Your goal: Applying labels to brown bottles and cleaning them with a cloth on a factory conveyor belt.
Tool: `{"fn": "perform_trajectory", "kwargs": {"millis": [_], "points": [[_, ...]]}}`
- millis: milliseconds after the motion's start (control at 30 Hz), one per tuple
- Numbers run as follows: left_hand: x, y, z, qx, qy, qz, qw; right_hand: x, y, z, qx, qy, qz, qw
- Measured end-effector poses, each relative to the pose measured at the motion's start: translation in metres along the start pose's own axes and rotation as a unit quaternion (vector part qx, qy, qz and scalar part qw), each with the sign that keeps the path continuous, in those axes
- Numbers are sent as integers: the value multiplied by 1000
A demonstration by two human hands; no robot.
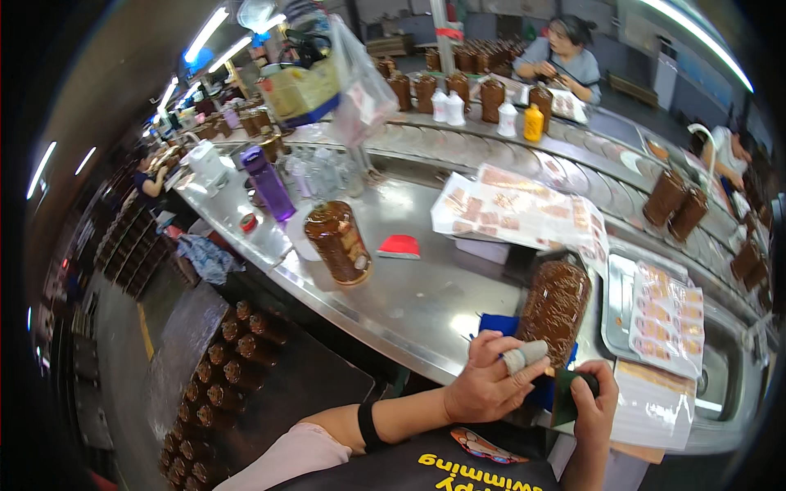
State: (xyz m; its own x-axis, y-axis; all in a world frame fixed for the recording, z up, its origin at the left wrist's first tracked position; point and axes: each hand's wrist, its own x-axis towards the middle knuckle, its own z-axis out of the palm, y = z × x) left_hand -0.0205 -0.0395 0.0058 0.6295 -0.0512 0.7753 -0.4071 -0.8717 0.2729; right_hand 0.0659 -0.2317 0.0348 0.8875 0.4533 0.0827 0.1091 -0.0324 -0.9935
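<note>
Pressing against the base of a tall brown speckled plastic bottle (554, 309), the left hand (489, 380) is curling loosely around it, its fingertip wrapped in pale tape. The bottle is lying tilted on a blue cloth (499, 325) at the steel counter's (409, 295) near edge. The right hand (591, 401) is gripping a small dark object, too hidden to identify.

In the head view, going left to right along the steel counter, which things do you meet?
Purple bottle → brown jar → red scraper → label sheets → jar by the hands → tray.
</note>
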Motion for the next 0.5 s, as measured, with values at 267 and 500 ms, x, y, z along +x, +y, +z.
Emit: {"fn": "perform_trajectory", "kwargs": {"millis": [267,500], "points": [[-1,2,-1,-25,17,5,1000,3,12,4,59,8,-17,998],[0,3,6,-77,33,14,996,4,19,0,91,24,-41,995]]}}
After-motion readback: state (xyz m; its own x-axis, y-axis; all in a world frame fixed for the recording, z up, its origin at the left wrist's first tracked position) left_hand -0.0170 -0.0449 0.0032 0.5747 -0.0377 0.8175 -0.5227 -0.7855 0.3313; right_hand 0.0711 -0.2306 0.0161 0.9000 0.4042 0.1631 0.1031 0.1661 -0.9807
